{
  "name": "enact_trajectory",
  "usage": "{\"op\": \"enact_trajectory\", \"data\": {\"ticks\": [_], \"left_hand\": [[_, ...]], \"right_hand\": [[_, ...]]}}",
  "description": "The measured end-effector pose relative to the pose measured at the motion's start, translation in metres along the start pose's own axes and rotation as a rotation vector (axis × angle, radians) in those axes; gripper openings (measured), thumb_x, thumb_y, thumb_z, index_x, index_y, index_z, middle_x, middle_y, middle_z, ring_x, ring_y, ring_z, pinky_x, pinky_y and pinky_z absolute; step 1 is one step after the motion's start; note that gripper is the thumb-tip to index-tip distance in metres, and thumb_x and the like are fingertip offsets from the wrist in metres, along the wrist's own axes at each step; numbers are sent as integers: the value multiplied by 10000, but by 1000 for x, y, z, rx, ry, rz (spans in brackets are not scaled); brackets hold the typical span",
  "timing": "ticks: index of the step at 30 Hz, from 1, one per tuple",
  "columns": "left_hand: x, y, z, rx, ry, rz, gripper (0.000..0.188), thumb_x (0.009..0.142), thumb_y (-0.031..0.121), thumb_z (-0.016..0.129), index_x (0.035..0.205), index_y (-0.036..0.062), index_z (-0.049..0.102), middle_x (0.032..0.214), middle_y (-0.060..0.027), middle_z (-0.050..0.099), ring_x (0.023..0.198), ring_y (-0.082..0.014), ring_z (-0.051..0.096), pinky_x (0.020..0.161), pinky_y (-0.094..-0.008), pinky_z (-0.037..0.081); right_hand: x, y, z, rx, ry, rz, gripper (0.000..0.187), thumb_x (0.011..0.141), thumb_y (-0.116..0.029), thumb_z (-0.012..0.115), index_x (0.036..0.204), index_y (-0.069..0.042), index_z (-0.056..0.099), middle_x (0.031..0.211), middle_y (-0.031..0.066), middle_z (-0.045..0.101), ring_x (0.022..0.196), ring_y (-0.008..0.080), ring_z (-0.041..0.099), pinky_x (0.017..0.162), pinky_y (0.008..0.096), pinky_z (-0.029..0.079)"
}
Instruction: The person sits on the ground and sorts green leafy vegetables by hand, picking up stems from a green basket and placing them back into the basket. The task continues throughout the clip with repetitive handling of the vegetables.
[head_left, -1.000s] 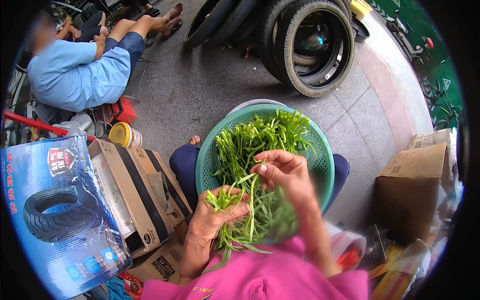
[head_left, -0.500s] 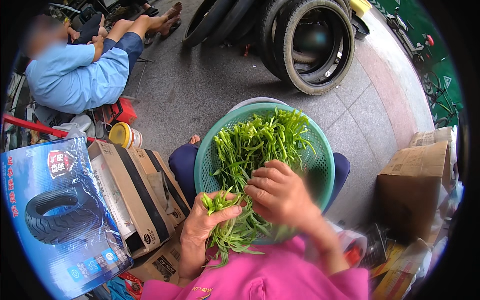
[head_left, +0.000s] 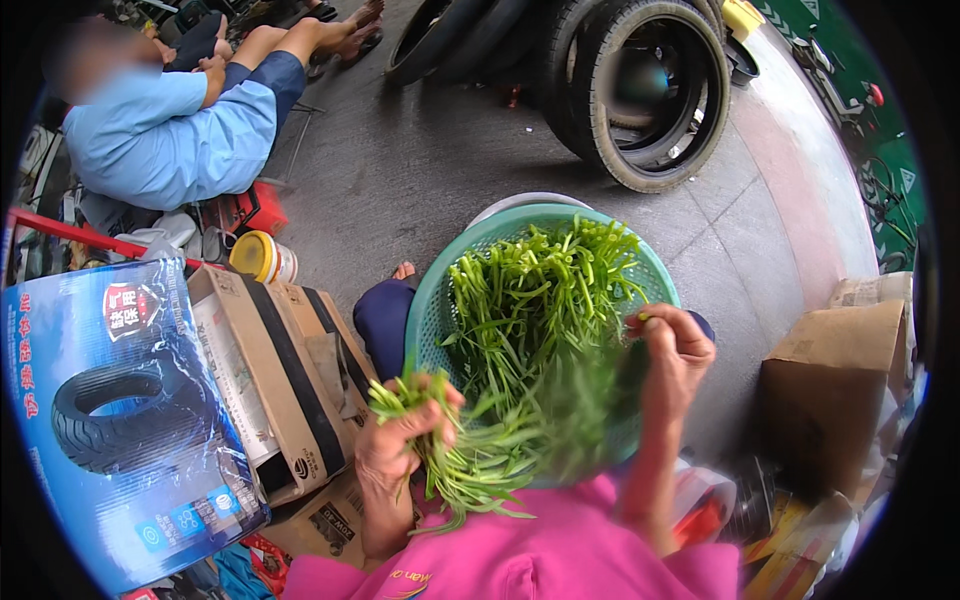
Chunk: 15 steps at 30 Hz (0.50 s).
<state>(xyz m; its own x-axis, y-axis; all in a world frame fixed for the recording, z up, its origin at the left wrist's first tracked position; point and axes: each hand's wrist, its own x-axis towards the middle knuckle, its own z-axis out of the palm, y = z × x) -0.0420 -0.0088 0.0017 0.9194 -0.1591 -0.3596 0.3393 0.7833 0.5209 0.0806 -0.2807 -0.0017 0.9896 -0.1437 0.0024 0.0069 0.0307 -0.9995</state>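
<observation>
My left hand (head_left: 392, 455) is closed round a bunch of leafy greens (head_left: 480, 465), which look like water spinach, with cut stems pointing up left and narrow leaves trailing over my pink top. Over the right rim of a green plastic colander (head_left: 425, 300), my right hand (head_left: 672, 350) is raised in a pinch. A pale green stem end shows at its fingertips, and blurred leaves (head_left: 585, 410) hang below and to its left. More greens (head_left: 545, 280) fill the colander, stems upward at the far side. The colander sits between my knees.
At left stand a blue box with a tyre picture (head_left: 120, 400), an open cardboard box (head_left: 290, 370) and a yellow-lidded tub (head_left: 262, 258). A seated person in light blue (head_left: 170, 140) is beyond. Tyres (head_left: 655, 100) stand ahead; another carton (head_left: 835, 390) is at right.
My right hand has moved away from my left, to the right over the colander's rim, with blurred greens trailing. The left hand keeps its bunch, shifted slightly left and tilted. The view has shifted slightly.
</observation>
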Motion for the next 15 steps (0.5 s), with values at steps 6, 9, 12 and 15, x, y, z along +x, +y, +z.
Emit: {"op": "enact_trajectory", "data": {"ticks": [6, 9, 12, 15], "left_hand": [[9, 27, -32, -435, 224, 359, 221, 1001, 204, 559, 1176, 73, 596, 917, -100, 688, 814, -232, 664, 814, -442, 537], [6, 33, -34, -467, 245, 419, 211, 1002, 206, 559, 1166, 83, 608, 914, -90, 669, 835, -216, 640, 835, -431, 520], [6, 34, -45, -521, 132, 426, 193, 1001, 206, 560, 1142, 93, 626, 934, -86, 638, 889, -211, 605, 826, -413, 497], [6, 31, -44, -499, 59, 451, 192, 993, 213, 571, 1128, 95, 638, 975, -100, 607, 976, -232, 585, 856, -431, 489]], "right_hand": [[-4, 42, -52, -506, 78, -48, 113, 867, -22, 651, 957, 13, 710, 830, 62, 720, 736, 116, 654, 706, 248, 515], [-8, 41, -47, -760, 43, -149, 140, 831, -21, 674, 966, -3, 707, 840, 78, 712, 732, 138, 668, 711, 267, 525], [-9, 31, -36, -906, -19, -149, 165, 817, -47, 686, 979, -21, 704, 914, 103, 707, 757, 220, 692, 707, 309, 542], [-9, 29, -31, -962, -31, -170, 164, 824, -95, 698, 974, -31, 709, 1002, 104, 711, 797, 269, 694, 711, 341, 551]]}}
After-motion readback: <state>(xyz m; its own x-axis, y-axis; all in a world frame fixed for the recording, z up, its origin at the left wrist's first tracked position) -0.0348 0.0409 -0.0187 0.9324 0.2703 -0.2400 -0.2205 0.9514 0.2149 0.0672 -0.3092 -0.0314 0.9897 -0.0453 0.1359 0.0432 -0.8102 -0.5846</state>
